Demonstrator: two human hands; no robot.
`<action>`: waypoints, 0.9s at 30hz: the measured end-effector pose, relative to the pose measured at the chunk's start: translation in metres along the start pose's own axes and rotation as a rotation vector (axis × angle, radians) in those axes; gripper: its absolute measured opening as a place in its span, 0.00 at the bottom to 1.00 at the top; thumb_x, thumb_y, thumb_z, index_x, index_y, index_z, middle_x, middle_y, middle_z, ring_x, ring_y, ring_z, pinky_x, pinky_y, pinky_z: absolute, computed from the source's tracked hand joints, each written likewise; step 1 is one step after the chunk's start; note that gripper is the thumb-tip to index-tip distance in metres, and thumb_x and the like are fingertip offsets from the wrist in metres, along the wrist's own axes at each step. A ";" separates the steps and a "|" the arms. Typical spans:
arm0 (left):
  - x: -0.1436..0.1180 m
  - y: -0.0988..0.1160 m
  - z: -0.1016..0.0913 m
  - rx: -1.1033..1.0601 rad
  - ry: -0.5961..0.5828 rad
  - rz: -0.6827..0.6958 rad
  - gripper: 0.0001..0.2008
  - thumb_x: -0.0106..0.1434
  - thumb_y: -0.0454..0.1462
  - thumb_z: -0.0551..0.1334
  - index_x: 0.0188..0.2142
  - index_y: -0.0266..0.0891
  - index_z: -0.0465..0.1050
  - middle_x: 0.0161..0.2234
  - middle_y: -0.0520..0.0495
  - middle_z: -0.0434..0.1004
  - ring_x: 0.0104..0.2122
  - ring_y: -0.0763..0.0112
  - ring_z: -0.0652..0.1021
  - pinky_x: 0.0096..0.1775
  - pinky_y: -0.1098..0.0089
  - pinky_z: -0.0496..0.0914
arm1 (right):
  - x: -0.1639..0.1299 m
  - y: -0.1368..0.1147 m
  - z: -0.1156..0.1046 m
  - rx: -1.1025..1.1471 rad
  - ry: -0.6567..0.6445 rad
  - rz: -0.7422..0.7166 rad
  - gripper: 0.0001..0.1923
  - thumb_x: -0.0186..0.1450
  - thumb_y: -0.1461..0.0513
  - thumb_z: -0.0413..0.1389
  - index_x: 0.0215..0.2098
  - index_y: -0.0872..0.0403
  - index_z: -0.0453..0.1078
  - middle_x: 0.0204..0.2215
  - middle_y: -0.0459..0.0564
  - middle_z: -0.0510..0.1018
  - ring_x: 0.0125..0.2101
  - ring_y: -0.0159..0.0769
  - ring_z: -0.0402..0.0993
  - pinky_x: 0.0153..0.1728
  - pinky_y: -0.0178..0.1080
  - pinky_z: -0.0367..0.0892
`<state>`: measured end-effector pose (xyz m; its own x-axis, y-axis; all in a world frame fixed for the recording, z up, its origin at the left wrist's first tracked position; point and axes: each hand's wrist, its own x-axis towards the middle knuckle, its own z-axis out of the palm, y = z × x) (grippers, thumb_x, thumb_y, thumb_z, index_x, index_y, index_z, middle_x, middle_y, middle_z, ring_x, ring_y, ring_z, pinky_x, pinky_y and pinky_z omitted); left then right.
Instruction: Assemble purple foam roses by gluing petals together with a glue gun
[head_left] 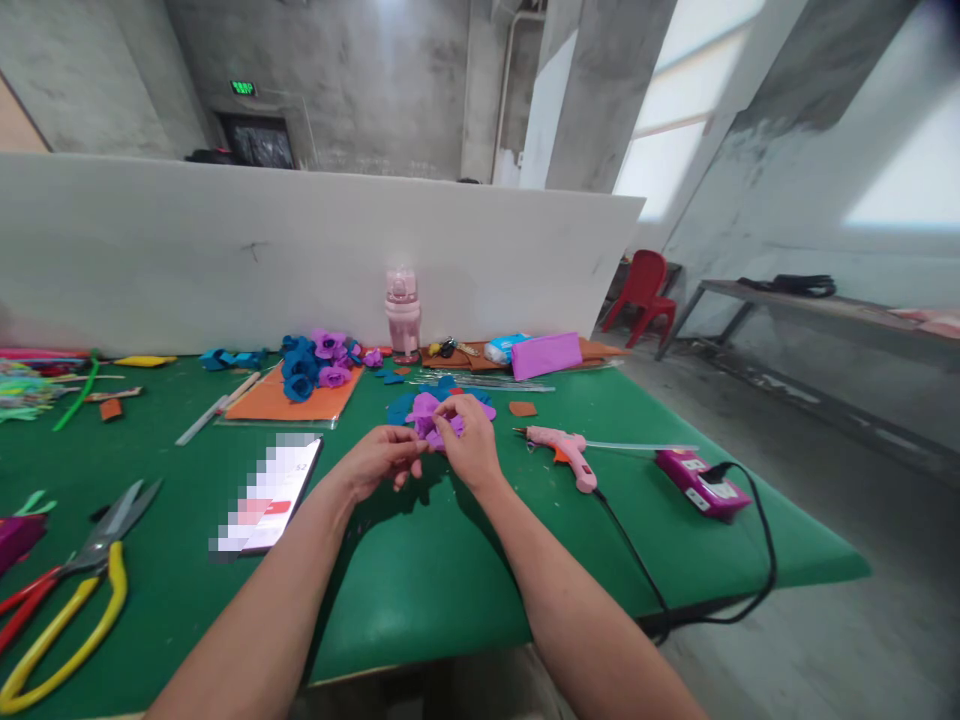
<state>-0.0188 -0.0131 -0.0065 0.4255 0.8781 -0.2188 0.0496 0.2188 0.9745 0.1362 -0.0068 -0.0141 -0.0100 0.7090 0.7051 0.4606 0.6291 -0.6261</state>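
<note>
Both my hands meet over the green table [420,580] and hold a purple felt flower [429,415]. My left hand [382,460] pinches its lower left side. My right hand [469,440] curls over its right side with fingers on the petals. Blue felt pieces [401,405] lie just behind the flower. A pink glue gun [566,450] rests on the table to the right of my right hand, apart from it.
A phone [270,490] lies left of my hands. Yellow-handled scissors [82,580] sit at the near left. Blue and purple felt flowers [315,365] rest on an orange sheet [289,400]. A pink bottle [403,315] stands at the back. A magenta box [701,483] and black cable lie right.
</note>
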 end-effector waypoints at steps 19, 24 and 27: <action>0.011 -0.008 0.001 0.322 0.200 0.175 0.16 0.51 0.48 0.62 0.24 0.35 0.70 0.17 0.51 0.72 0.12 0.77 0.67 0.16 0.75 0.61 | -0.001 -0.004 -0.001 0.037 -0.001 0.013 0.05 0.57 0.63 0.54 0.34 0.53 0.66 0.32 0.49 0.72 0.35 0.36 0.66 0.39 0.39 0.64; 0.014 -0.009 -0.003 0.420 0.424 0.299 0.15 0.51 0.46 0.62 0.26 0.35 0.74 0.22 0.48 0.76 0.17 0.73 0.72 0.22 0.73 0.65 | -0.001 -0.004 -0.001 0.106 0.077 0.075 0.04 0.59 0.62 0.52 0.31 0.53 0.67 0.30 0.48 0.71 0.33 0.34 0.66 0.39 0.38 0.63; 0.013 -0.007 -0.003 0.423 0.538 0.352 0.14 0.52 0.44 0.61 0.28 0.35 0.76 0.21 0.49 0.76 0.19 0.72 0.74 0.26 0.73 0.66 | -0.005 0.002 0.007 0.234 0.057 0.249 0.05 0.59 0.60 0.52 0.30 0.53 0.67 0.28 0.46 0.71 0.30 0.33 0.67 0.35 0.37 0.64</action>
<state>-0.0157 -0.0017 -0.0164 -0.0127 0.9755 0.2196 0.3802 -0.1984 0.9034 0.1303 -0.0066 -0.0209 0.1295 0.8354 0.5342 0.2264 0.4996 -0.8362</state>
